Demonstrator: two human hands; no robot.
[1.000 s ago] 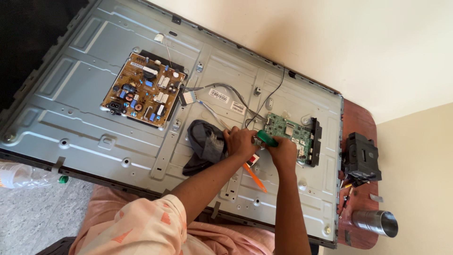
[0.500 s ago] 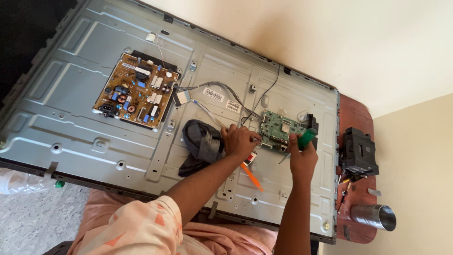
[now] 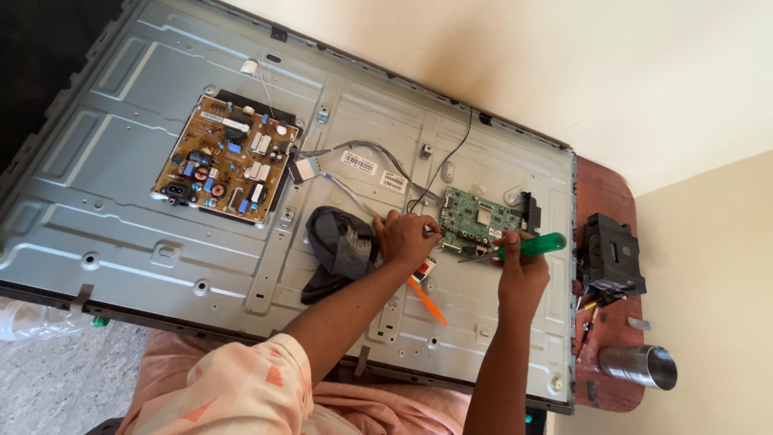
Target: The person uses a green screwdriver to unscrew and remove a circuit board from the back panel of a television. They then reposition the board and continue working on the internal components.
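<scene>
A large grey metal back panel (image 3: 145,201) of a flat screen lies face down. A green circuit board (image 3: 479,221) is mounted at its right middle. My right hand (image 3: 523,270) grips a green-handled screwdriver (image 3: 531,246), its shaft pointing left at the board's lower edge. My left hand (image 3: 407,240) rests fingers-down on the panel at the board's left edge, over grey cables; what it holds, if anything, is hidden. An orange tool (image 3: 425,300) lies just below my left hand.
A brown power board (image 3: 225,159) sits at the panel's upper left. A dark grey cloth (image 3: 338,250) lies beside my left hand. On the reddish table edge (image 3: 600,193) to the right stand a black part (image 3: 612,256) and a metal cylinder (image 3: 640,366).
My right hand with the screwdriver moved right from the board's left side to its lower right. My left hand stayed at the board's left edge. The camera shifted slightly.
</scene>
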